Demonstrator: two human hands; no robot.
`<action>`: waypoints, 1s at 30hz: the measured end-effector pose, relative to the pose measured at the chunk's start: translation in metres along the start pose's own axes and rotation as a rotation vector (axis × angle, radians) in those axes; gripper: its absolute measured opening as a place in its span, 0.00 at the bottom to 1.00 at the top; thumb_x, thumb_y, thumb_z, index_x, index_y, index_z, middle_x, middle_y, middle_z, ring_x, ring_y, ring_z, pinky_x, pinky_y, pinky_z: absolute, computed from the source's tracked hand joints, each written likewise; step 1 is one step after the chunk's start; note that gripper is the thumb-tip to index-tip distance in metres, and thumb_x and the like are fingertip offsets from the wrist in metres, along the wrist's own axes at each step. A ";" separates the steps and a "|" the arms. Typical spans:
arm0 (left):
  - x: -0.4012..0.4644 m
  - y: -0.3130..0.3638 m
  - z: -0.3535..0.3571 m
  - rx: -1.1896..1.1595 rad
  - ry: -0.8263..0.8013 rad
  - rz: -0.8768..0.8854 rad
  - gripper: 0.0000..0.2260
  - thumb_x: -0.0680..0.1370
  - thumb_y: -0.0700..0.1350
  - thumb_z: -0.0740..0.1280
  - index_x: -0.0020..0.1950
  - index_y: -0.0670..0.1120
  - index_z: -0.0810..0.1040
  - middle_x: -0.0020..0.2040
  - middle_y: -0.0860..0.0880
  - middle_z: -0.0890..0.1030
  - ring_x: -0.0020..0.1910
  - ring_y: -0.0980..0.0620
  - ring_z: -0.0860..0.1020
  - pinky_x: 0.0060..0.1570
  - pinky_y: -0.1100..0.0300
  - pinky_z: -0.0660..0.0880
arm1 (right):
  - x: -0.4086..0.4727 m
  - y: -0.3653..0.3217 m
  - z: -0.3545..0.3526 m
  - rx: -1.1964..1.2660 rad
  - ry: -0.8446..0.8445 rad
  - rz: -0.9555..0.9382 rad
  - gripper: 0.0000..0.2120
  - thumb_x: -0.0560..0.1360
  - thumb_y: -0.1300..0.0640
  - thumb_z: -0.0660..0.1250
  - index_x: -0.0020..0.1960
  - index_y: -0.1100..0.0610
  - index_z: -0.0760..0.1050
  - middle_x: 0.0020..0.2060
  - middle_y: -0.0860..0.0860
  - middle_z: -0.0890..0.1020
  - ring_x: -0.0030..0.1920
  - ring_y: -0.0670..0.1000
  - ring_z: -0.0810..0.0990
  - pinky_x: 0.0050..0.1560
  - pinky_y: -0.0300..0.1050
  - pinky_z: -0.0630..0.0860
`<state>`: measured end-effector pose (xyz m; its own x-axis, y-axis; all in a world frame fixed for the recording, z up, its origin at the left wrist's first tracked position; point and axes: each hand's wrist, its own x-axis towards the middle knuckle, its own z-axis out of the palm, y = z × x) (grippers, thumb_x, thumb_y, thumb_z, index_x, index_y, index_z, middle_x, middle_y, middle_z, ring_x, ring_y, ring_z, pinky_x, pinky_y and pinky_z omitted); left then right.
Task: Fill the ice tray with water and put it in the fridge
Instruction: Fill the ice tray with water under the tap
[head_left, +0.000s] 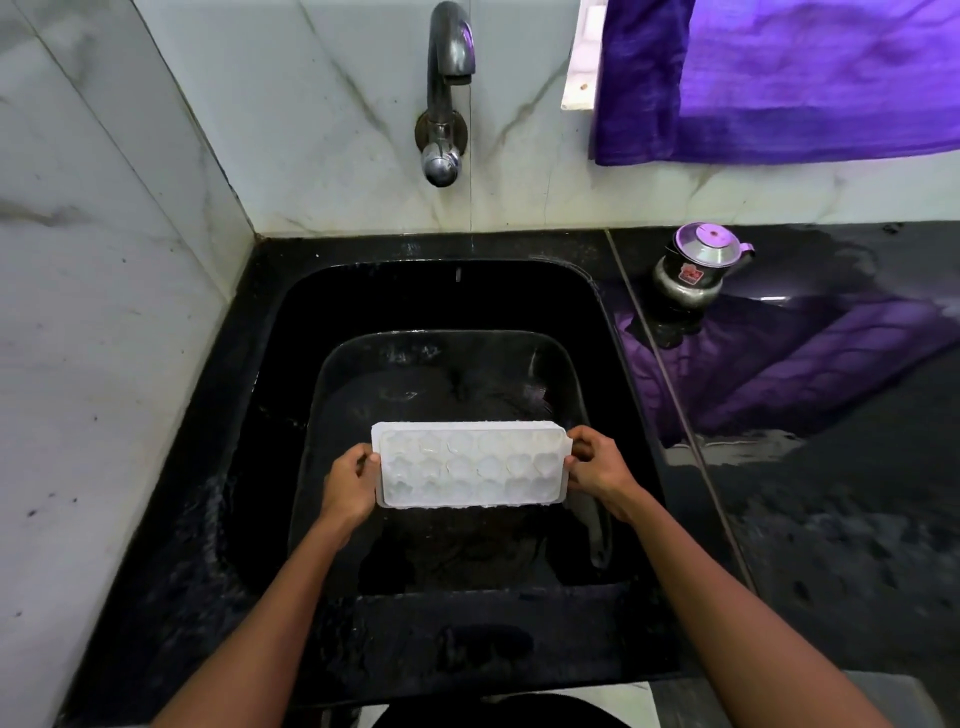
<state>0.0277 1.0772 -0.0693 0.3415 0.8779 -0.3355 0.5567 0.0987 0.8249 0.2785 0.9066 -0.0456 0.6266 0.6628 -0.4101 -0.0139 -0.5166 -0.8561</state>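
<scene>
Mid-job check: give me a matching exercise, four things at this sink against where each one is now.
Things:
1. ice tray
2. tap
3. metal pot
4. purple cloth

Places:
A. standing on the black counter right of the sink
B. hanging at the upper right
C. held by both ends over the basin
D. mounted on the marble wall above the sink

Pairs: 1-C, 2-D, 3-A, 4-B. The left hand and right hand grip the tray's ends.
</scene>
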 end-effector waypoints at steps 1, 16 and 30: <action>-0.001 -0.002 -0.002 0.004 -0.001 0.014 0.10 0.80 0.44 0.59 0.42 0.52 0.76 0.45 0.45 0.82 0.48 0.43 0.80 0.50 0.40 0.77 | -0.003 -0.001 -0.001 -0.008 0.000 -0.012 0.14 0.73 0.75 0.58 0.44 0.57 0.72 0.40 0.53 0.80 0.45 0.53 0.79 0.53 0.58 0.77; -0.044 0.091 -0.059 -0.068 0.119 0.512 0.07 0.80 0.41 0.60 0.52 0.50 0.76 0.45 0.57 0.81 0.50 0.53 0.79 0.47 0.64 0.72 | -0.039 -0.081 -0.024 0.003 0.134 -0.370 0.16 0.72 0.78 0.58 0.38 0.58 0.68 0.43 0.52 0.81 0.45 0.45 0.79 0.41 0.32 0.75; -0.070 0.093 -0.083 -0.021 0.280 0.711 0.19 0.68 0.28 0.66 0.52 0.48 0.81 0.48 0.64 0.81 0.49 0.61 0.80 0.54 0.69 0.73 | -0.061 -0.088 -0.021 -0.072 0.439 -0.763 0.28 0.66 0.78 0.59 0.39 0.41 0.71 0.46 0.53 0.83 0.49 0.55 0.82 0.50 0.43 0.77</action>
<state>-0.0074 1.0641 0.0692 0.4058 0.8192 0.4052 0.2590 -0.5282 0.8086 0.2583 0.9003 0.0613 0.6882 0.5803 0.4355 0.5699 -0.0609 -0.8195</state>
